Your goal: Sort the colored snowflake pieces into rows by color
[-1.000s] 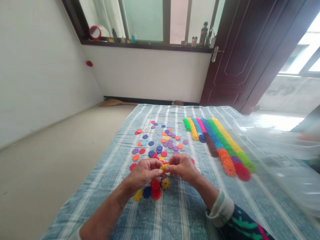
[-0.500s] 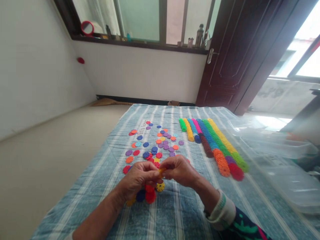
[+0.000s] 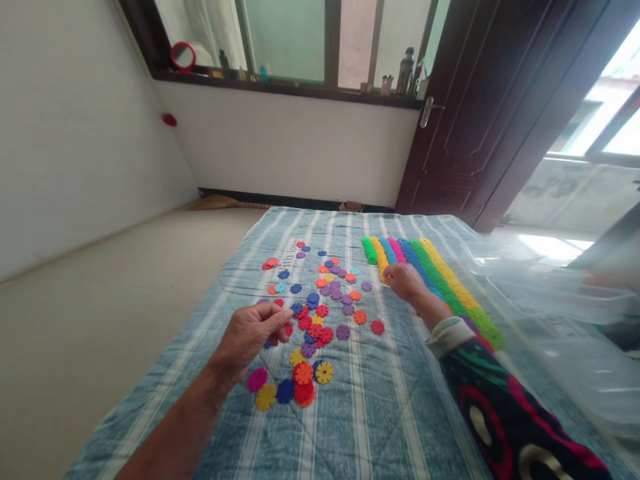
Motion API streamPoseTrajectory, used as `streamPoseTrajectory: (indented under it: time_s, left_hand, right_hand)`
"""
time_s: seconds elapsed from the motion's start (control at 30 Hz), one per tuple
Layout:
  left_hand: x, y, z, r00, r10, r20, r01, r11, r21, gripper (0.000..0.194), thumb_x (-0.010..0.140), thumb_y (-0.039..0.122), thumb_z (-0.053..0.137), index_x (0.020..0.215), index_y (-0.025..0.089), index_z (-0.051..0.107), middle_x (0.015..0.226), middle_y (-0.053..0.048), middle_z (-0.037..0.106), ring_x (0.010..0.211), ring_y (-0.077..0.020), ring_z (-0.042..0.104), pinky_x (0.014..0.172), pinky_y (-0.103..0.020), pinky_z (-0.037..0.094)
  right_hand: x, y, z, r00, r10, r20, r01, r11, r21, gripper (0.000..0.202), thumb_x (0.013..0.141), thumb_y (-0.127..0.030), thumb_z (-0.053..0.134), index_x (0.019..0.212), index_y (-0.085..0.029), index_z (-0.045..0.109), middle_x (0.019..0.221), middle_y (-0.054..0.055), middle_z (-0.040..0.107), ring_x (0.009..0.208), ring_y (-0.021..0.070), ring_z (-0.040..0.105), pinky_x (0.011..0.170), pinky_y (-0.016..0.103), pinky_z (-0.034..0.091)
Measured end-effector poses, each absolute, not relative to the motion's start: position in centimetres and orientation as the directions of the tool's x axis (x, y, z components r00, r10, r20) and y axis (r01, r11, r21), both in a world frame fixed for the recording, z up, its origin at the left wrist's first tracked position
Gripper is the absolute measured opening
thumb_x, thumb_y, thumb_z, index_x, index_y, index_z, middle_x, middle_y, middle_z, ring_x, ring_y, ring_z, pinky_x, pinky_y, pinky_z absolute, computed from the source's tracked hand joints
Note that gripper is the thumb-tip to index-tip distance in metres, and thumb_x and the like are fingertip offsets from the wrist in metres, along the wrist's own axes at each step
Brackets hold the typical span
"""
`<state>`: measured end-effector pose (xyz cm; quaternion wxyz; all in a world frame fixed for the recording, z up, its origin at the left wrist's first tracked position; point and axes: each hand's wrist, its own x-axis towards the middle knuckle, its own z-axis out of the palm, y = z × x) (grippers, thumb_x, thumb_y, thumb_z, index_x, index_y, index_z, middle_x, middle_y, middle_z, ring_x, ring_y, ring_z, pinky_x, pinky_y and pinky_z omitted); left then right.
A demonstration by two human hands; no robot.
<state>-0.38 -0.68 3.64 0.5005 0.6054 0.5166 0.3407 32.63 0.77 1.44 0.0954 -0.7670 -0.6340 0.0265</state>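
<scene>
My right hand (image 3: 405, 281) is closed at the near end of a yellow row of notched plastic discs (image 3: 379, 248), fingers pinched on yellow there. Above the loose discs hovers my left hand (image 3: 257, 328), thumb and fingers pressed together; whatever they may hold is hidden. A blue disc (image 3: 297, 309) appears just past its fingertips. Below it lie a magenta disc (image 3: 258, 379), a yellow disc (image 3: 266, 397) and an orange disc (image 3: 303, 373). Purple discs (image 3: 336, 294) and other colours are scattered farther back.
Long disc rows, one green (image 3: 445, 277) and one yellow (image 3: 450, 283), slant along the right of the striped bedspread (image 3: 380, 413). Clear plastic boxes (image 3: 565, 360) sit at the right edge. A dark door (image 3: 465, 100) and a window ledge (image 3: 290, 88) are beyond.
My hands, which were together on a small yellow-orange disc, have separated. The right has moved forward and right to the yellow row; the left has drawn slightly left and up.
</scene>
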Motion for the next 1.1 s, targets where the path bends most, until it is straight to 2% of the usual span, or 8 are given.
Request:
streamPoseTrajectory:
  time_s: [0.2, 0.37, 0.53, 0.67, 0.77, 0.87, 0.97, 1.1]
  left_hand:
    - [-1.0, -0.1, 3.1, 0.132, 0.989, -0.073, 0.351, 0.022, 0.936, 0.032, 0.065, 0.047, 0.068, 0.063, 0.015, 0.063, 0.045, 0.001, 0.058, 0.043, -0.0098, 0.050, 0.045, -0.020, 0.036]
    - [-0.8, 0.3, 2.3, 0.154, 0.988, -0.025, 0.468, -0.050, 0.882, 0.031, 0.069, 0.046, 0.063, 0.063, 0.016, 0.061, 0.046, 0.003, 0.056, 0.044, -0.0098, 0.048, 0.046, -0.021, 0.036]
    - [0.2, 2.0, 1.8, 0.250, 0.967, 0.050, 0.723, -0.220, 0.655, 0.021, 0.072, 0.037, 0.057, 0.067, 0.018, 0.063, 0.057, 0.003, 0.059, 0.057, -0.0128, 0.054, 0.056, -0.023, 0.037]
    - [1.1, 3.6, 1.6, 0.311, 0.950, 0.022, 0.858, -0.291, 0.424, 0.021, 0.073, 0.038, 0.058, 0.072, 0.019, 0.066, 0.068, -0.001, 0.063, 0.067, -0.0156, 0.056, 0.060, -0.024, 0.035]
    - [1.4, 4.2, 1.3, 0.337, 0.941, 0.003, 0.879, -0.316, 0.357, 0.017, 0.072, 0.034, 0.060, 0.072, 0.019, 0.066, 0.072, -0.002, 0.064, 0.069, -0.0161, 0.056, 0.060, -0.024, 0.034]
    - [1.0, 4.1, 0.9, 0.344, 0.939, 0.014, 0.854, -0.319, 0.411, 0.010, 0.069, 0.028, 0.062, 0.069, 0.018, 0.063, 0.068, 0.000, 0.061, 0.066, -0.0147, 0.055, 0.060, -0.023, 0.034]
    - [0.3, 4.1, 0.6, 0.325, 0.945, 0.042, 0.792, -0.296, 0.533, 0.007, 0.068, 0.024, 0.061, 0.065, 0.017, 0.061, 0.060, 0.002, 0.058, 0.061, -0.0133, 0.053, 0.058, -0.023, 0.036]
    - [0.0, 5.1, 0.6, 0.265, 0.962, 0.060, 0.672, -0.230, 0.704, 0.010, 0.070, 0.026, 0.060, 0.066, 0.017, 0.062, 0.055, 0.004, 0.057, 0.053, -0.0115, 0.053, 0.054, -0.022, 0.039]
  right_hand:
    - [32.2, 1.2, 1.1, 0.168, 0.983, 0.068, 0.980, -0.159, -0.120, 0.034, 0.081, -0.008, 0.049, 0.105, -0.018, 0.072, 0.111, 0.012, 0.065, 0.105, 0.0230, 0.060, 0.081, 0.028, 0.042]
    - [32.0, 1.0, 1.1, 0.204, 0.977, 0.058, 0.979, -0.201, -0.043, 0.035, 0.085, -0.009, 0.045, 0.106, -0.019, 0.071, 0.111, 0.012, 0.064, 0.104, 0.0220, 0.060, 0.080, 0.027, 0.043]
    - [30.4, 0.4, 1.8, 0.249, 0.964, 0.088, 0.968, -0.245, -0.051, 0.036, 0.086, -0.010, 0.045, 0.113, -0.019, 0.068, 0.115, 0.013, 0.063, 0.103, 0.0237, 0.061, 0.079, 0.029, 0.044]
    - [26.2, 0.2, 2.4, 0.043, 0.995, 0.091, 0.984, -0.026, -0.176, 0.029, 0.087, -0.022, 0.050, 0.109, -0.022, 0.069, 0.108, 0.009, 0.068, 0.103, 0.0223, 0.061, 0.080, 0.027, 0.043]
    - [22.2, 0.7, 2.4, -0.123, 0.992, 0.040, 0.958, 0.129, -0.256, 0.027, 0.089, -0.028, 0.050, 0.106, -0.026, 0.070, 0.102, 0.006, 0.071, 0.100, 0.0210, 0.063, 0.078, 0.027, 0.042]
    - [19.1, 1.8, 2.1, -0.189, 0.982, 0.014, 0.953, 0.187, -0.237, 0.025, 0.088, -0.029, 0.051, 0.104, -0.024, 0.070, 0.103, 0.008, 0.070, 0.100, 0.0216, 0.063, 0.076, 0.027, 0.043]
    - [17.7, 2.8, 1.6, -0.180, 0.984, 0.002, 0.967, 0.178, -0.184, 0.024, 0.084, -0.028, 0.056, 0.102, -0.021, 0.071, 0.107, 0.010, 0.069, 0.100, 0.0232, 0.063, 0.076, 0.028, 0.044]
    - [17.5, 3.9, 1.3, -0.155, 0.987, -0.045, 0.971, 0.144, -0.194, 0.025, 0.077, -0.023, 0.063, 0.100, -0.022, 0.072, 0.106, 0.009, 0.069, 0.099, 0.0228, 0.062, 0.075, 0.027, 0.044]
